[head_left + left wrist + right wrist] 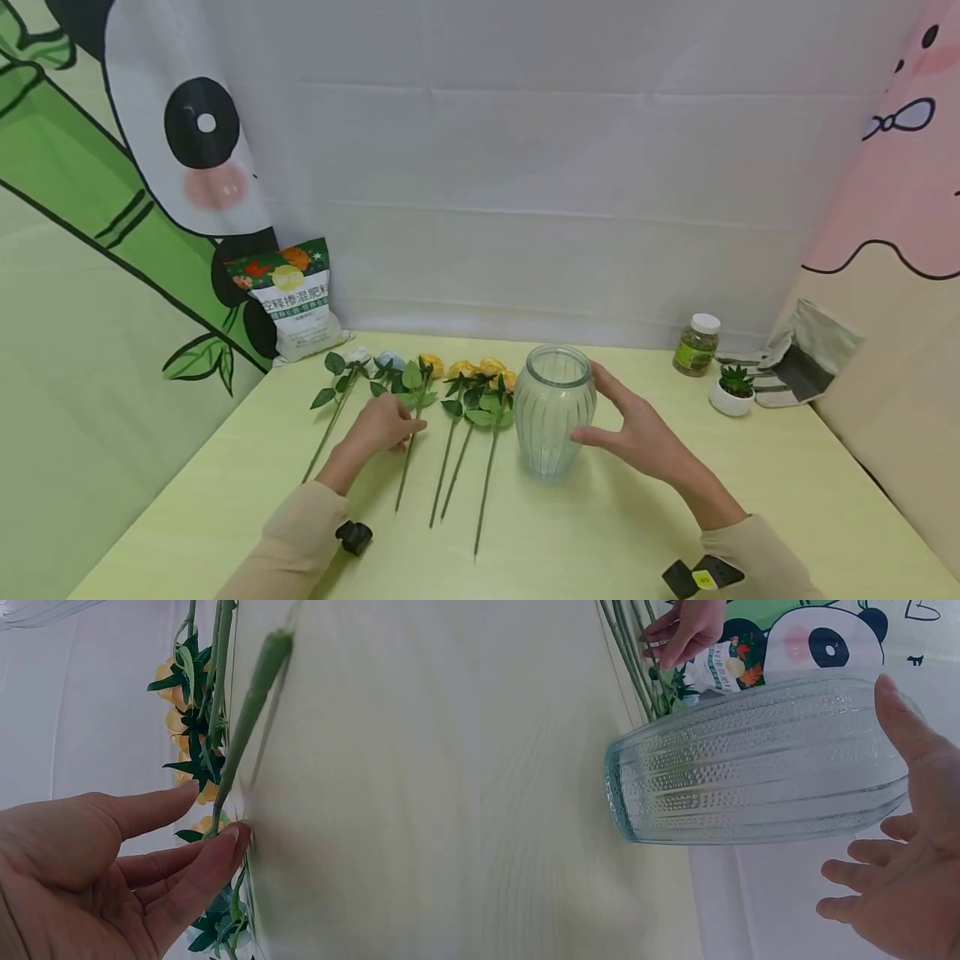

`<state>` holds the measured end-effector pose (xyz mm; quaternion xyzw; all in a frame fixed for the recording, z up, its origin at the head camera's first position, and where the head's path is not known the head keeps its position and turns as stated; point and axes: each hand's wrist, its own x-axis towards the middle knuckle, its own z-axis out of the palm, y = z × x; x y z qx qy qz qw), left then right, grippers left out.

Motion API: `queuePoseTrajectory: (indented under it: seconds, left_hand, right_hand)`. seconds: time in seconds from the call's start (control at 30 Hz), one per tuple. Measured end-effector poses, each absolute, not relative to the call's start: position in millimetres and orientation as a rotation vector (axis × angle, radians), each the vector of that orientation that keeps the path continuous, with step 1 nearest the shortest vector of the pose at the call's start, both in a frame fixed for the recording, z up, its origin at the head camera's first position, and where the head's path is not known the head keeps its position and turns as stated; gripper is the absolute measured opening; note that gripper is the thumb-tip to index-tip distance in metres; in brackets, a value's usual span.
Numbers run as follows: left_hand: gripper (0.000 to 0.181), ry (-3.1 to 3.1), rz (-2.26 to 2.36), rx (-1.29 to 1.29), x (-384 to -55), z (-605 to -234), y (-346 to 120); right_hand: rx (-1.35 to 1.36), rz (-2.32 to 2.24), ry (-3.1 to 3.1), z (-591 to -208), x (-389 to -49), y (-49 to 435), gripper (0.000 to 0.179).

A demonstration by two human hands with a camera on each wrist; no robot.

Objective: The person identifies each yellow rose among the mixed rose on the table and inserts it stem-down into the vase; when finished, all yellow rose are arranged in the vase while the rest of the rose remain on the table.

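Observation:
My left hand (381, 423) reaches over the stem of a yellow rose (432, 365). In the left wrist view its thumb and fingers stand apart, with the green stem (244, 735) passing by the fingertips (231, 834). A ribbed clear glass vase (553, 429) stands upright to the right of the flowers. Beside it is my right hand (637, 435), thumb and fingers spread around the vase's right side. The right wrist view shows the thumb overlapping the glass near the rim and the other fingers extended. More yellow roses (491, 367) lie between the left hand and the vase.
A white rose (358, 356) and a pale blue rose (390, 360) lie at the left. Behind them a fertilizer bag (296, 308) leans on the backdrop. At the back right are a white-lidded jar (696, 346), a small potted succulent (732, 393) and a silvery pouch (813, 354).

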<state>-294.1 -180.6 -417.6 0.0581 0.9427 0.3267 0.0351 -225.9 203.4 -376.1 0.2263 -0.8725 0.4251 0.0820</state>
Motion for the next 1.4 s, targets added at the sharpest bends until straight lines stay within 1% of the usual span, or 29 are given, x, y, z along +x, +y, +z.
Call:
queuePoseTrajectory:
  seconds: [0.07,0.23,0.33,0.37,0.47,0.5,0.7,1.1,1.33,1.4]
  left_hand:
    - [0.028,2.897,1.001,0.178,-294.5,-418.1,-181.2]
    - [0.023,2.814,1.101,0.162,-296.5,-418.7,-183.3]
    - [0.007,2.762,1.166,0.136,-298.0,-419.2,-185.2]
    - [0.011,2.742,1.186,0.117,-298.6,-419.4,-185.7]
    - [0.029,2.708,1.216,0.094,-299.8,-420.5,-188.0]
    - [0.030,2.696,1.233,0.084,-300.0,-420.7,-188.5]
    - [0.023,2.648,1.364,0.068,-300.0,-417.3,-190.8]
    - [0.039,2.475,1.649,0.095,-298.1,-403.7,-197.5]
    - [0.033,2.341,1.840,0.027,-300.1,-398.6,-198.9]
    - [0.034,2.306,1.868,0.031,-300.8,-397.8,-200.0]
  right_hand:
    - [0.681,1.290,-2.599,-377.2,-225.8,200.3,0.099]
    - [0.683,1.314,-2.572,-379.5,-224.7,194.4,0.102]
    - [0.695,1.361,-2.539,-380.4,-224.2,191.4,0.104]
    - [0.697,1.383,-2.529,-381.0,-224.4,190.4,0.104]
    - [0.691,1.423,-2.511,-382.2,-223.4,188.0,0.104]
    - [0.684,1.429,-2.508,-382.5,-223.2,187.4,0.103]
    - [0.646,1.434,-2.494,-381.8,-221.5,185.7,0.101]
    - [0.631,1.394,-2.501,-381.1,-222.4,185.8,0.098]
    - [0.633,1.395,-2.494,-379.6,-221.2,185.5,0.098]
    - [0.637,1.395,-2.491,-379.4,-221.2,185.5,0.098]
